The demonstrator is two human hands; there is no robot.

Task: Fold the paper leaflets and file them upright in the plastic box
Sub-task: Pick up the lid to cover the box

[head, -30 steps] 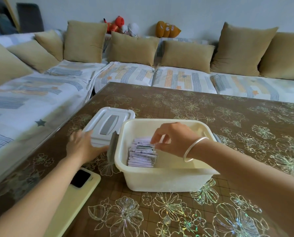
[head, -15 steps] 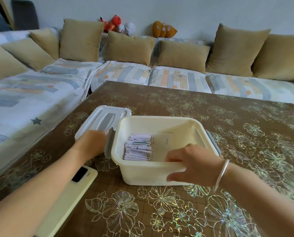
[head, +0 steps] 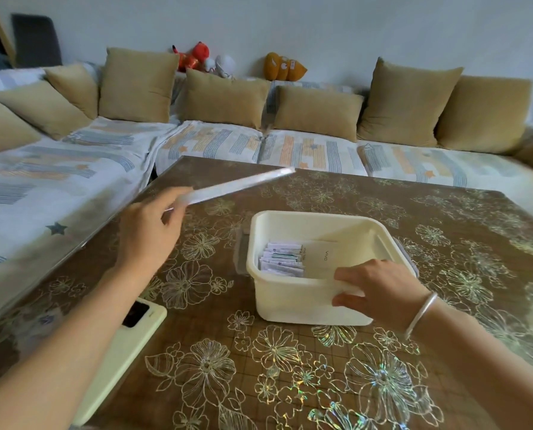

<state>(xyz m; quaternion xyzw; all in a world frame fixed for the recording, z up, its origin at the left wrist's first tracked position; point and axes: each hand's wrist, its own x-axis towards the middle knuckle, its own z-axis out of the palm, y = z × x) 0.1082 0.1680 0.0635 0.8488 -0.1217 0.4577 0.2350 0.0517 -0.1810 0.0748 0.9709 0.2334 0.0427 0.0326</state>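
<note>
A cream plastic box [head: 293,301] stands on the brown flowered table. Folded paper leaflets [head: 280,259] stand upright in a row at its left side, with a white booklet [head: 322,254] lying beside them. My right hand [head: 380,290] grips the box's near rim, thumb on the outside wall. My left hand [head: 148,234] holds the box's white lid [head: 237,186] by one edge, lifted off the table and seen edge-on, left of and behind the box.
A pale yellow phone [head: 125,346] lies face down near my left forearm. The table [head: 290,383] has a glossy flowered cover. A sofa with tan cushions [head: 224,99] wraps around the far and left sides.
My right hand left the leaflets and took hold of the box's near rim. My left hand picked the lid up from the table and raised it.
</note>
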